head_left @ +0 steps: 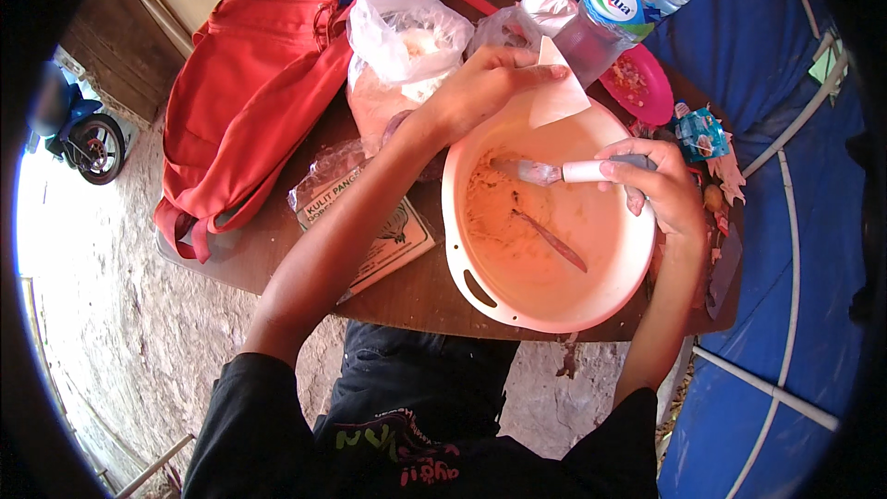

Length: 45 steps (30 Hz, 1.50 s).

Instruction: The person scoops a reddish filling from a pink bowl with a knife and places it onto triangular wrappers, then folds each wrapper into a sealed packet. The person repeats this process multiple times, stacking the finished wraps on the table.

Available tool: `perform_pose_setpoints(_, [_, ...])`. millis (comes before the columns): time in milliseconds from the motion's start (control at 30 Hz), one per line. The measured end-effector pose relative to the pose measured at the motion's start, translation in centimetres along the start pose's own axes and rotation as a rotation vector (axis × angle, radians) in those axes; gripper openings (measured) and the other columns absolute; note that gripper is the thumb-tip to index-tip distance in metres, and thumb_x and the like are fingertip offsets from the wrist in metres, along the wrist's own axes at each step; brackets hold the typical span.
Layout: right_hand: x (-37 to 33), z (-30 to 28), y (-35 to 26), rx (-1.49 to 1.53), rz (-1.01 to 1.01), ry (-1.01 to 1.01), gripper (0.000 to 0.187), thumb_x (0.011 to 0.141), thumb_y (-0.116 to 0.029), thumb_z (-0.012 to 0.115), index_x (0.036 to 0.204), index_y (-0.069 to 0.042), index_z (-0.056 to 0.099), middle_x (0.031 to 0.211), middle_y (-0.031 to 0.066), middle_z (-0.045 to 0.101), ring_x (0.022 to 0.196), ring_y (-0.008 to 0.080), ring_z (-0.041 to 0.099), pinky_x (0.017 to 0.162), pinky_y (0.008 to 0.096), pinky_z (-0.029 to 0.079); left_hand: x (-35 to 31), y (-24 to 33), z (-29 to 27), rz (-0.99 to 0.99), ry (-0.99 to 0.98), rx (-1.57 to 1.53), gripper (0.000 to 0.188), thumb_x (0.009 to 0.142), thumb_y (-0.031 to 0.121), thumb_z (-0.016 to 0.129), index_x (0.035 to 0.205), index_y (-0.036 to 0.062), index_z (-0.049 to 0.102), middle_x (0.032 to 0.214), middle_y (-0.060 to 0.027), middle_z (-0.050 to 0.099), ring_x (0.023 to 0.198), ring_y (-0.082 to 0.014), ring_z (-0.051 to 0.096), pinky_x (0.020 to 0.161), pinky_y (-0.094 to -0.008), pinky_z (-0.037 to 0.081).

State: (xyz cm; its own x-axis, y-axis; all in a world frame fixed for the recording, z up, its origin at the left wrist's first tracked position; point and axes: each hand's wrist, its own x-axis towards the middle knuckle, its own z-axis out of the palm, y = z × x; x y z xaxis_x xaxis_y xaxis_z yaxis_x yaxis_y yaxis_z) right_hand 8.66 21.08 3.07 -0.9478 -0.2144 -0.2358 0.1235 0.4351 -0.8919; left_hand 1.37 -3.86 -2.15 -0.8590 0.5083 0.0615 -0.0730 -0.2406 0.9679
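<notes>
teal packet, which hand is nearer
Right: the right hand is just below-left of the teal packet; the left hand farther left, near the far edge of the basin.

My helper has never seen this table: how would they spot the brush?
Find the large, round white plastic basin on the brown table. Over it, the person's right hand holds the white-handled brush, its bristles pointing left. Unlike the slim reddish-brown utensil lying loose in the basin, the brush is held and ends in bristles.
</notes>
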Motion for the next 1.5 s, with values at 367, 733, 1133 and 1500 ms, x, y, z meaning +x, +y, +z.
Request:
perform_pose_setpoints(367, [-2.4,-0.8,0.1,0.149,-0.030,0.008,0.026,0.085,-0.013,0.069,0.103,0.005,0.067,0.077,0.0116,0.069,0.048,0.0043,0.050,0.042,0.0196,0.038,-0.4,0.4,0.1,0.036,0.071,-0.091,0.027,0.097,0.030,0.062,0.098,0.0041,0.071,0.088,-0.0017,0.070,0.075,-0.0071,0.063,0.067,-0.0224,0.049])
perform_pose_setpoints(733, [-5.6,-5.7,0.6,0.611,-0.264,0.032,0.038,0.089,-0.019,0.065,0.118,0.005,0.060,0.084,0.0104,0.063,0.047,0.0060,0.049,0.044,0.0247,0.047,-0.3,6.0,0.4,0.144,0.211,-0.087,0.017,0.092,0.021,0.067,0.095,0.0048,0.068,0.085,-0.0047,0.068,0.077,-0.0125,0.068,0.071,-0.0242,0.053])
perform_pose_setpoints(1133, [-5.2,-5.4,-10.5,0.168,-0.473,0.090,0.040,0.090,-0.025,0.064,0.111,0.009,0.059,0.076,0.0087,0.062,0.046,0.0040,0.045,0.045,0.0207,0.042,-1.6,14.0,2.8,0.331,0.010,-0.243,0.028,0.094,0.005,0.047,0.115,-0.0110,0.054,0.121,-0.0243,0.062,0.114,-0.0328,0.063,0.100,-0.0375,0.052])
perform_pose_setpoints(1500, [-4.8,-2.7,-10.4,-0.126,-0.515,0.333,0.031,0.094,-0.016,0.065,0.115,0.007,0.064,0.080,0.0075,0.068,0.061,0.0056,0.055,0.054,0.0214,0.044,-2.1,12.7,3.1,0.259,-0.011,-0.314,0.041,0.098,0.012,0.049,0.131,-0.0132,0.047,0.127,-0.0192,0.059,0.116,-0.0220,0.061,0.106,-0.0331,0.047])
